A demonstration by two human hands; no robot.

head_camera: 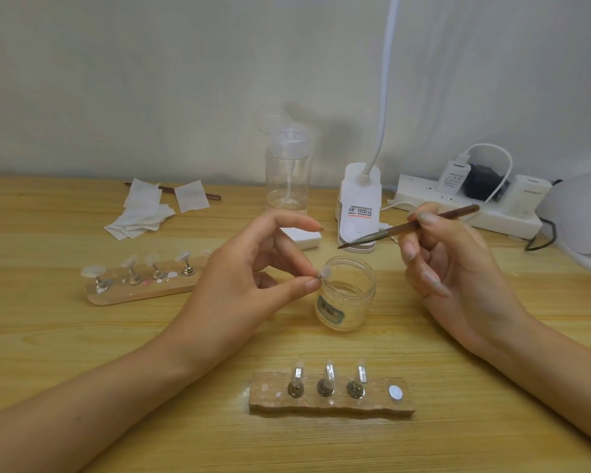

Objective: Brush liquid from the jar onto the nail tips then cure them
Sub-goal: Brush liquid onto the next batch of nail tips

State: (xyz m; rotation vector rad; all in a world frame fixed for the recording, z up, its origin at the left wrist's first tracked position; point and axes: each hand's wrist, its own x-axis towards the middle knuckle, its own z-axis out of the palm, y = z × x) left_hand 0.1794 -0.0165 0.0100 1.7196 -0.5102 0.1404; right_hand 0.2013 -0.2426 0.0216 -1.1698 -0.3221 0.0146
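Pinching one nail tip point(325, 272) by its metal stem between thumb and forefinger, the left hand point(239, 281) holds it at the rim of the open jar point(347, 302) at frame centre, probably so that excess liquid drips back in. The right hand point(458, 268) grips the brush point(382, 234) pen-style, with the bristles raised above the jar and clear of the tip. At lower centre, the wooden holder point(331, 404) carries three tips. Its bare fourth magnet point(395, 392) is likely the held tip's seat.

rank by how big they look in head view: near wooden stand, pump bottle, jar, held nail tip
1. near wooden stand
2. jar and pump bottle, about alike; jar is nearer, so unranked
3. nail tip in the left hand
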